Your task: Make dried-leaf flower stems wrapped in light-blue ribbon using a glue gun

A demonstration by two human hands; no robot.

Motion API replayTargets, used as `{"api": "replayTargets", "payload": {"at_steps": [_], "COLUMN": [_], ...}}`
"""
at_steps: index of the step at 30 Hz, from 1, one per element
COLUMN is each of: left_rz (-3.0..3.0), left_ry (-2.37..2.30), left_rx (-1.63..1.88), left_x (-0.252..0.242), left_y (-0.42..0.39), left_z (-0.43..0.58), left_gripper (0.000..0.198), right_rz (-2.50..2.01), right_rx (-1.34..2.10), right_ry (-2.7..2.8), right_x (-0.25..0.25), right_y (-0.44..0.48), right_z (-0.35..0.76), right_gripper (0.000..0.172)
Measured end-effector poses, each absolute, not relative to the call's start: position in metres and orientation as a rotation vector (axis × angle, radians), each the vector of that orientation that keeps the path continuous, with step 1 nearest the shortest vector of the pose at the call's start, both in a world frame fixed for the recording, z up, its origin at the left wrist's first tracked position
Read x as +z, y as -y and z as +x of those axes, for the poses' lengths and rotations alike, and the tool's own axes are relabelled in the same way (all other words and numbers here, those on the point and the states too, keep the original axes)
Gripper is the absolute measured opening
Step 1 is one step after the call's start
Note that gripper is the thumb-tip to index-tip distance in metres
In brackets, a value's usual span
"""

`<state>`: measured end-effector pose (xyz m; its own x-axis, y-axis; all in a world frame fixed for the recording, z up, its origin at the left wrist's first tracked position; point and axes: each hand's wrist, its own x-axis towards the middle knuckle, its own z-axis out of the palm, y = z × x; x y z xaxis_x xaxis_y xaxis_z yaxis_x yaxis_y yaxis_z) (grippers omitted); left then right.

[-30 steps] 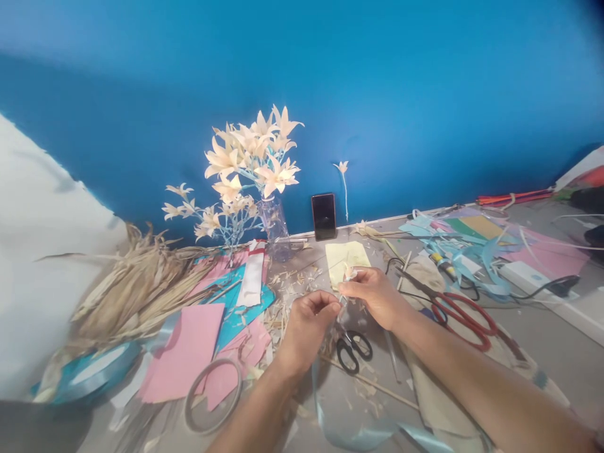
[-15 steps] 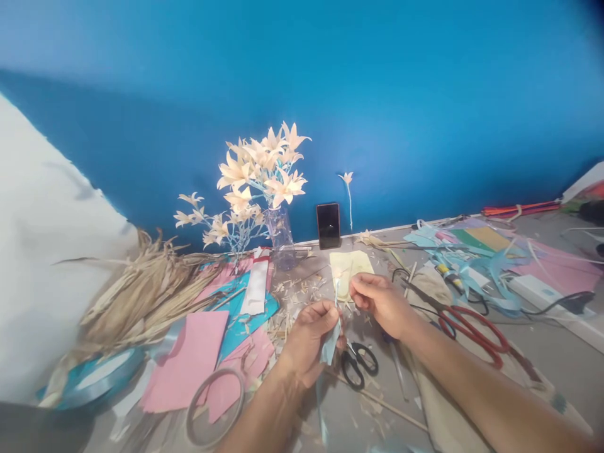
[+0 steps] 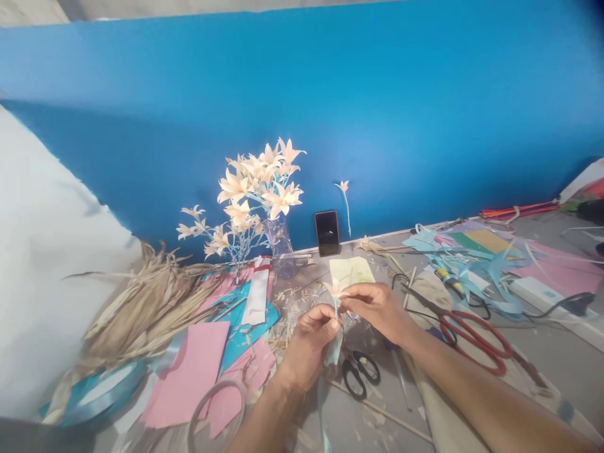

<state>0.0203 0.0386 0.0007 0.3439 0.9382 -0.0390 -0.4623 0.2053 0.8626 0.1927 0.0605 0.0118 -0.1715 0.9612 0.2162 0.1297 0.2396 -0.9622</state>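
My left hand (image 3: 314, 343) pinches a thin pale-blue wrapped stem (image 3: 336, 308) between thumb and fingers. A light-blue ribbon (image 3: 333, 349) hangs from that grip down past the wrist. At the stem's top sits a small cream flower (image 3: 334, 289), its petals pointing up and outward. My right hand (image 3: 375, 308) is closed, thumb and fingertips pinching at the flower's base; exactly what lies between them is too small to see. Below the hands lie black-handled scissors (image 3: 361, 374). Behind them is a pale yellow paper (image 3: 352, 270).
Cream flowers stand in a clear vase (image 3: 282, 251) near the blue wall, beside a propped phone (image 3: 327, 233). Dried husks (image 3: 136, 302), pink paper (image 3: 189, 368) and a tape ring (image 3: 192, 415) lie left. Red-handled shears (image 3: 476, 340) and a power strip (image 3: 557, 314) are right.
My right hand has moved left, from beside the stem onto the flower's base. My left hand keeps its pinch. The view has tilted up slightly.
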Motion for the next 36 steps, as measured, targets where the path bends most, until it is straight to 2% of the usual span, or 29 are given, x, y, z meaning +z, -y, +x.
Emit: {"api": "replayTargets", "payload": {"at_steps": [10, 17, 23, 25, 28, 29, 30, 33, 34, 36], "left_rz": [1.022, 0.874, 0.773, 0.787, 0.867, 0.909, 0.955, 1.074, 1.109, 1.203], "left_ry": [-0.656, -0.606, -0.631, -0.626, -0.646, -0.662, -0.682, -0.747, -0.772, -0.836], "left_rx": [1.154, 1.097, 1.072, 1.076, 1.101, 1.125, 1.158, 1.267, 1.293, 1.346], "left_x": [-0.0001, -0.0026, -0.0053, -0.0059, -0.0065, -0.0068, -0.0072, -0.0083, -0.0083, -0.0074], "left_y": [-0.0417, -0.0414, -0.0425, -0.0431, -0.044, -0.0444, -0.0447, -0.0459, -0.0463, -0.047], "left_z": [0.0186, 0.0188, 0.0177, 0.0173, 0.017, 0.017, 0.017, 0.0168, 0.0164, 0.0151], "left_gripper": [0.024, 0.025, 0.029, 0.029, 0.027, 0.025, 0.023, 0.016, 0.014, 0.012], "right_rz": [-0.96, -1.137, -1.12, -1.107, -1.063, -1.058, -1.061, -1.104, -1.115, -1.091], "right_rx": [1.023, 0.842, 0.884, 0.868, 0.894, 0.899, 0.893, 0.827, 0.829, 0.917], "right_ry": [1.538, 1.685, 1.68, 1.695, 1.707, 1.702, 1.689, 1.646, 1.636, 1.622], "right_x": [0.0187, 0.0125, 0.0137, 0.015, 0.0165, 0.017, 0.0176, 0.0202, 0.0209, 0.0212], "right_y": [-0.0576, -0.0585, -0.056, -0.055, -0.0538, -0.0534, -0.0531, -0.0522, -0.0521, -0.0525], "right_z": [0.1944, 0.1923, 0.19, 0.1902, 0.1901, 0.1897, 0.189, 0.1869, 0.1868, 0.1881], "right_gripper": [0.036, 0.022, 0.016, 0.024, 0.052, 0.055, 0.052, 0.028, 0.028, 0.04]}}
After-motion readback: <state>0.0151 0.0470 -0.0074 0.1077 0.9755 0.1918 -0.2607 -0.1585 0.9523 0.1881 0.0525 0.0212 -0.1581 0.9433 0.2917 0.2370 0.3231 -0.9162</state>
